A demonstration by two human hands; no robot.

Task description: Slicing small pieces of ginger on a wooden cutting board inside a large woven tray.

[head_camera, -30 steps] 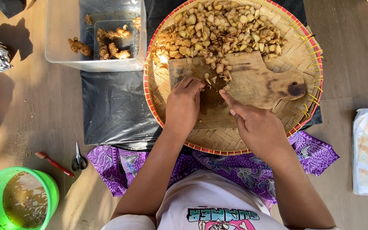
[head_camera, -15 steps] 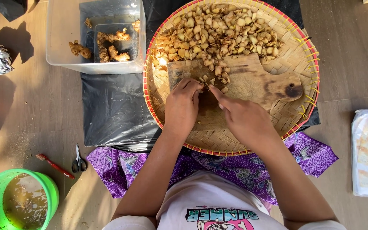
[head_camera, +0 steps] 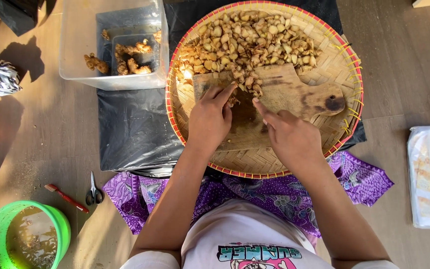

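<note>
Seen from above, a seated person works over a round woven tray (head_camera: 347, 99) on the floor. A wooden board (head_camera: 294, 94) lies on the tray, its long axis running left to right, handle end out to the right of both hands.

The left hand (head_camera: 210, 119) rests on the board's near-left part, fingers stretched forward and loosely curled, their tips touching a few cut ginger pieces (head_camera: 235, 99). The right hand (head_camera: 292, 137) sits just right of it, closed, forefinger pointing forward along the board; whether it grips a knife cannot be told. The two hands are near each other but apart.

The pieces on the board lie just ahead of the left fingertips and ahead-left of the right forefinger, so the left hand is nearer. Beyond them, farther from both hands, a large heap of chopped ginger (head_camera: 255, 42) fills the tray's far half and spills onto the board's far edge.

Left of the hands, beyond the tray's rim, a clear tub (head_camera: 75, 60) holds whole ginger roots (head_camera: 125, 60).
</note>
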